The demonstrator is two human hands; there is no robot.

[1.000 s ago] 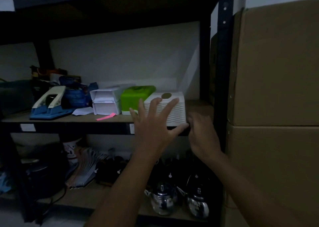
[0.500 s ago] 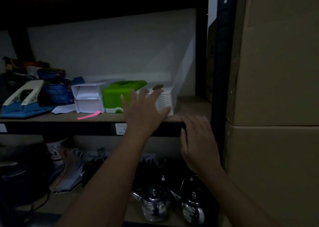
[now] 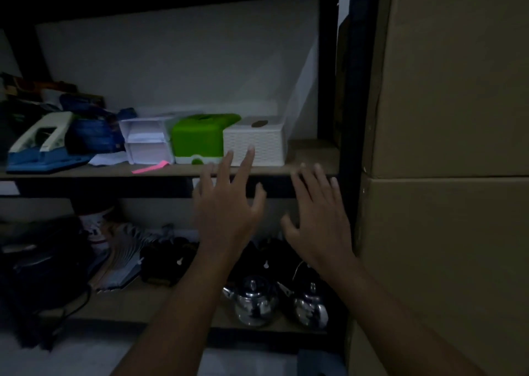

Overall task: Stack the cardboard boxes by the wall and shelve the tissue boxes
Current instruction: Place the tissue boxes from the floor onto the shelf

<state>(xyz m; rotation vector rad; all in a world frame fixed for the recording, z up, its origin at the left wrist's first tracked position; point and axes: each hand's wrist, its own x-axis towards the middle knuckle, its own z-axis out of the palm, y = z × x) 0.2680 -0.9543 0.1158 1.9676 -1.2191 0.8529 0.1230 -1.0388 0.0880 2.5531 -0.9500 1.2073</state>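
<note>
A white woven-pattern tissue box (image 3: 263, 138) stands on the wooden shelf (image 3: 309, 158), pushed back from the front edge. A green tissue box (image 3: 200, 138) sits touching its left side. My left hand (image 3: 229, 206) hovers in front of the shelf edge, fingers spread, holding nothing; its fingertips overlap the white box in the view. My right hand (image 3: 317, 218) is beside it, lower right, also spread and empty. Two stacked cardboard boxes fill the right: the upper cardboard box (image 3: 458, 75) rests on the lower cardboard box (image 3: 446, 261).
A black shelf post (image 3: 357, 89) separates the shelf from the boxes. Left of the tissue boxes are white paper boxes (image 3: 146, 141), a pink slip (image 3: 151, 167), a blue and white hole punch (image 3: 40, 146) and clutter. Two steel teapots (image 3: 254, 301) stand on the lower shelf.
Both hands have left the white tissue box and drawn back toward me and downward. The box now sits deeper on the shelf beside the green one.
</note>
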